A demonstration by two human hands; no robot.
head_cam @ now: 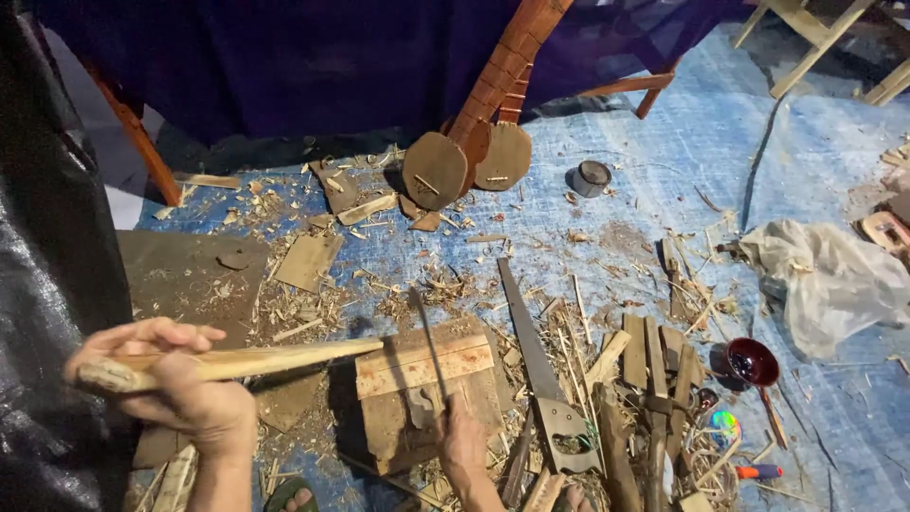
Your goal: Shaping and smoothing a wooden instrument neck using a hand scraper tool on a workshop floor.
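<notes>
My left hand (pixel 185 393) is wrapped around the thick end of a long tapered wooden stick (pixel 237 363), fingers curled over the top and thumb beneath, with the narrow tip reaching right to the near edge of the wooden block (pixel 427 393) on the floor. My right hand (pixel 462 441) is closed around the handle of a thin dark blade (pixel 428 341) that stands up over the block's top face. Just right of the block lies a handsaw (pixel 542 384), its blade running up and away, close to my right wrist, so room on that side is tight. Beyond it sits a pile of wood offcuts (pixel 654 365) and a dark red bowl (pixel 754 363). Shavings cover the blue tarp (pixel 645 171); the barest stretch lies farther out, past two small stringed instruments (pixel 464 156) leaning at the back. A black sheet (pixel 47 237) hems in my left side.
</notes>
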